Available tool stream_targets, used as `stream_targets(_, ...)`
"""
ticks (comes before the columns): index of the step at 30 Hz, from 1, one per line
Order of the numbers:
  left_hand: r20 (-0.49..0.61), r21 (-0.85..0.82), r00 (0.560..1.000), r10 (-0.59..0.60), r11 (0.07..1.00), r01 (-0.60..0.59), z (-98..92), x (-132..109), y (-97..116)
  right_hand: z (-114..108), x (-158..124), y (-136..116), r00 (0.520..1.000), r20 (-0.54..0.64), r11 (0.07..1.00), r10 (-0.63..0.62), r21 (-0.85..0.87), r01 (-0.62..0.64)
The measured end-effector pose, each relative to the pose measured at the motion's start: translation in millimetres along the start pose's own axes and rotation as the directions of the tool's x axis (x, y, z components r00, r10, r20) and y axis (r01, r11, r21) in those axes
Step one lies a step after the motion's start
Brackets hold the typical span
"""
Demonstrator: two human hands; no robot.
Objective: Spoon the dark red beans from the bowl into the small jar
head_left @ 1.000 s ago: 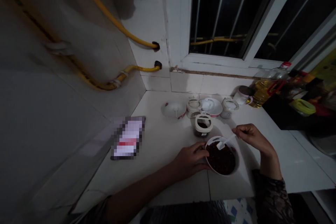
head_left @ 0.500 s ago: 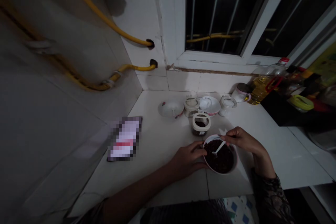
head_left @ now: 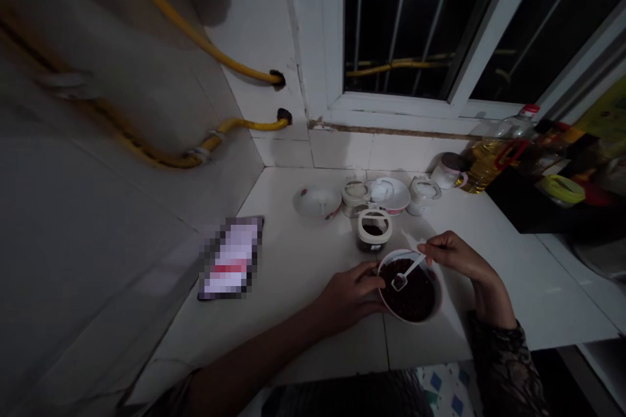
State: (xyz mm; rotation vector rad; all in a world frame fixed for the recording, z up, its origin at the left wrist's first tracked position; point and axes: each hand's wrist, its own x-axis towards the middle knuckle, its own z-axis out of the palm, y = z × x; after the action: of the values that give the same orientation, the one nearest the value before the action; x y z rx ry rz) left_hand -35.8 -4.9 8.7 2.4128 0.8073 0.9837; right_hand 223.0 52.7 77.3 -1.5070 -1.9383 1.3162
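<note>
A bowl (head_left: 441, 303) with a pale pinkish rim stands on the counter, holding a dark reddish-brown mass of chopped or ground food (head_left: 413, 300). My left hand (head_left: 349, 293) grips its left side, thumb and fingers on the rim and wall. Pinched in my right hand (head_left: 452, 255) is the handle of a small white spoon (head_left: 413, 268). The spoon's square scoop lies over the food, with a little dark stuff in it. Just behind the bowl sits a clear jar (head_left: 374, 230) with a white-framed lid and dark contents.
Farther back stand a glass bowl (head_left: 317, 202), two jars of pale contents (head_left: 356, 198), (head_left: 424, 195) and a white bowl (head_left: 398, 194). An oil bottle (head_left: 484, 163) and a lidded mug (head_left: 447, 171) stand back right. A blurred-out phone-like slab (head_left: 232, 259) leans at left.
My right hand has shifted slightly up, and the spoon has turned so that its scoop now faces up. My left hand stays on the bowl.
</note>
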Motion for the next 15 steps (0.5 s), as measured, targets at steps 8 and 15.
stream_targets(8, 0.002, 0.014, 1.0, 0.008, 1.0, -0.008, -0.1, -0.6, -0.8, -1.7, 0.4, -3.2, 0.996, 0.023, 0.988, 0.083, 0.13, -0.086)
stream_targets(15, -0.033, -0.015, 0.999, 0.031, 0.999, -0.032, -0.6, 0.8, 0.5, 0.9, 2.9, -2.4, 0.995, 0.012, 0.982, 0.1, 0.161, -0.1)
